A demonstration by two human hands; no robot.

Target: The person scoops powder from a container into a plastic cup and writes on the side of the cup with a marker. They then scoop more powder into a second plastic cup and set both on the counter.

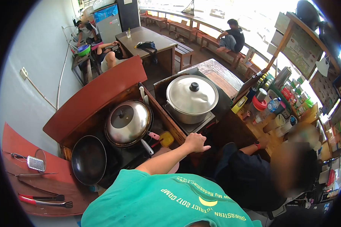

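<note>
My left hand (195, 143) reaches forward, its fingers curled down and its thumb sticking out to the right. It is close to the front end of the wooden stove surround (166, 118); what the fingers close on, if anything, is hidden. Just beyond it stands a large lidded aluminium pot (191, 94) on a burner. To the left, a wok with a domed metal lid (127, 124) sits on the stove, beside an open black wok (89, 160). A yellow container (166, 139) lies near the wok's handle. My right hand is out of view.
A co-worker in dark clothes (250, 181) is close on my right, a hand (262, 143) at a wooden counter crowded with bottles and jars. A red panel (98, 100) rises behind the woks. Tongs (45, 200) and a grater (35, 163) hang at left.
</note>
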